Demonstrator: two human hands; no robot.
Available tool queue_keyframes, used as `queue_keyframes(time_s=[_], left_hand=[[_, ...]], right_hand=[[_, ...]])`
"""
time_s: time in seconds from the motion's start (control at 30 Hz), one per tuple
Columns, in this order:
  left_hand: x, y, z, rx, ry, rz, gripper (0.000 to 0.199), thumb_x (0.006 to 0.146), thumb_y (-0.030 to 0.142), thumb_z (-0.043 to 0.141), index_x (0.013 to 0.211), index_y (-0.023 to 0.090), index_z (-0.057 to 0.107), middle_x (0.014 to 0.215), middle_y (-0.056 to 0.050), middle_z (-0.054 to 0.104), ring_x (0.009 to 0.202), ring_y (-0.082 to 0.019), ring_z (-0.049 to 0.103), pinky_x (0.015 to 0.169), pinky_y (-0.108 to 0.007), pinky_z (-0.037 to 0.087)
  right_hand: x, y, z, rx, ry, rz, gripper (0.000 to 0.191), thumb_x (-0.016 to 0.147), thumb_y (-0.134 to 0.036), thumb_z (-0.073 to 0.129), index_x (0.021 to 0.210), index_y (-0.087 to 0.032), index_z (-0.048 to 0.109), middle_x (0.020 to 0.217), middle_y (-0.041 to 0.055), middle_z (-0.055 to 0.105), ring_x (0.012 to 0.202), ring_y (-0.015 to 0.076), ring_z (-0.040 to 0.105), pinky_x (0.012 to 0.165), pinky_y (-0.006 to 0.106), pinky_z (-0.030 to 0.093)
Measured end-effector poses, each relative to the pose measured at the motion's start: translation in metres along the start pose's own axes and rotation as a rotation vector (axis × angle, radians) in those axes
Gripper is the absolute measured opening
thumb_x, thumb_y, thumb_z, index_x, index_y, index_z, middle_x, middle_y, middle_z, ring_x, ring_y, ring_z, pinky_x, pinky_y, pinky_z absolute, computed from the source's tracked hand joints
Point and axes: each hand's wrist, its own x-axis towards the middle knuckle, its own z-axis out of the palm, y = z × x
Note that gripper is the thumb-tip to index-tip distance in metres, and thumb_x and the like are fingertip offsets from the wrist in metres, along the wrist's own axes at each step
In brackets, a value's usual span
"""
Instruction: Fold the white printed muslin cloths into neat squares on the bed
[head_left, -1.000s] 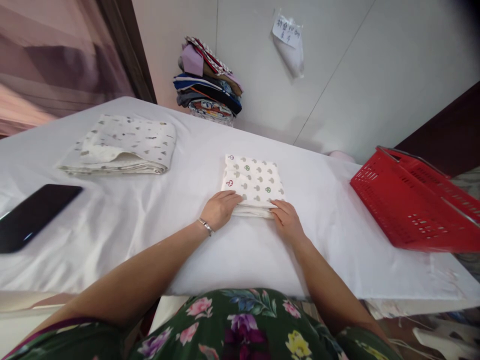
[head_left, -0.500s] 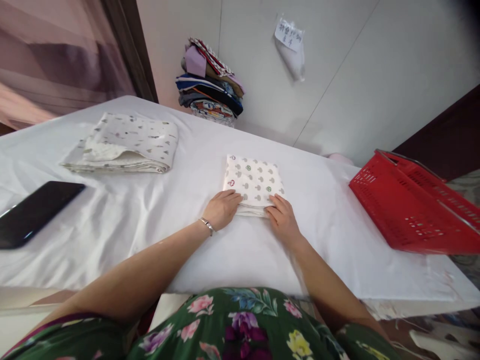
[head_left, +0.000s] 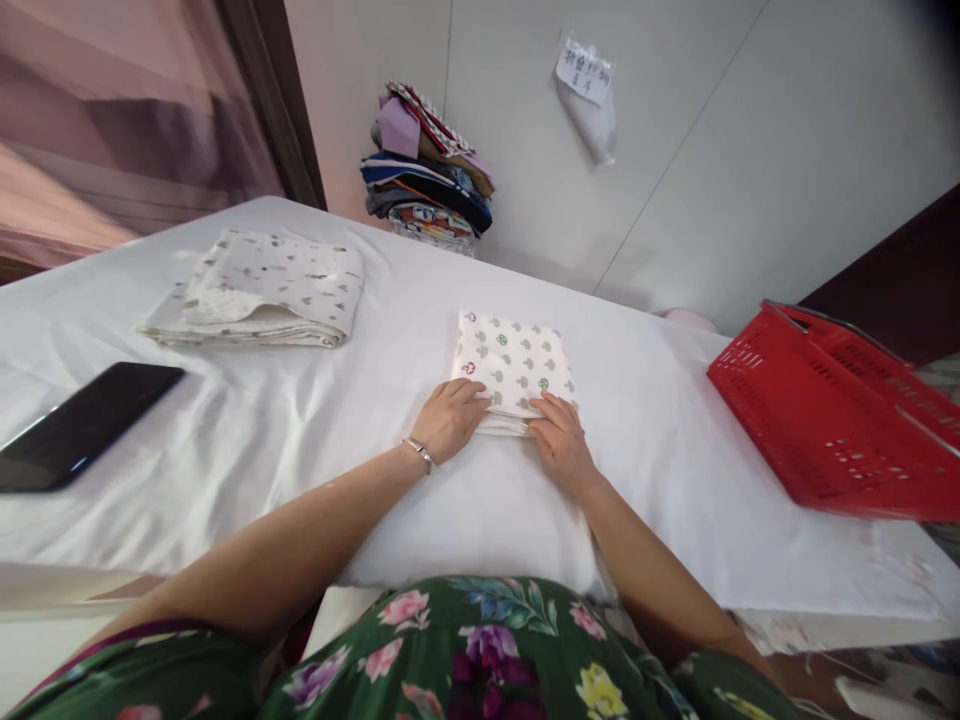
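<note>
A small folded white cloth (head_left: 517,355) with grey, green and red mushroom prints lies flat on the white-covered table (head_left: 480,520). My left hand (head_left: 450,420), with a bracelet at the wrist, is closed on the cloth's near left corner. At the near right corner, the fingers of my right hand (head_left: 561,440) are closed on the cloth's edge. The layered near edge shows between both hands.
A larger folded patterned cloth (head_left: 277,290) lies at the left, with a black phone (head_left: 90,425) nearer me. A red basket (head_left: 840,420) stands at the right. Stacked fabrics (head_left: 431,170) sit beyond the far edge; a labelled bag (head_left: 587,95) hangs on the wall.
The view has shifted slightly, so most things appear a little further right. My right fingers have moved slightly inward along the cloth's near edge.
</note>
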Motion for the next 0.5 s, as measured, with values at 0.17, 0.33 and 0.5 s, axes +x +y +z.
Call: queue_keyframes(time_s=[0.17, 0.33, 0.5], left_hand=[[-0.0001, 0.0025, 0.0011, 0.037, -0.017, 0.001, 0.021, 0.087, 0.022, 0.045, 0.096, 0.023, 0.065, 0.096, -0.006, 0.061, 0.095, -0.021, 0.051, 0.081, -0.037, 0.045], [0.0, 0.0062, -0.0021, 0.034, -0.003, 0.003, 0.022, 0.088, 0.02, 0.044, 0.098, 0.021, 0.063, 0.085, -0.006, 0.06, 0.085, -0.02, 0.05, 0.077, -0.036, 0.044], [-0.0002, 0.0067, -0.0039, -0.028, 0.069, 0.062, 0.024, 0.086, 0.013, 0.042, 0.096, 0.021, 0.063, 0.097, -0.006, 0.062, 0.095, -0.019, 0.051, 0.085, -0.037, 0.043]], right_hand=[[0.0001, -0.0014, -0.0016, 0.028, 0.023, -0.005, 0.023, 0.089, -0.017, 0.04, 0.088, -0.02, 0.063, 0.121, 0.0074, 0.058, 0.125, 0.0235, 0.04, 0.101, 0.048, 0.035], [-0.0001, -0.0031, 0.0002, 0.027, -0.011, -0.014, 0.022, 0.089, -0.016, 0.04, 0.086, -0.019, 0.061, 0.12, 0.0077, 0.058, 0.124, 0.0232, 0.041, 0.1, 0.048, 0.036], [-0.0014, -0.0027, 0.0019, 0.047, -0.014, -0.006, 0.022, 0.089, -0.015, 0.039, 0.087, -0.019, 0.061, 0.122, 0.0084, 0.057, 0.125, 0.0229, 0.04, 0.1, 0.047, 0.036]])
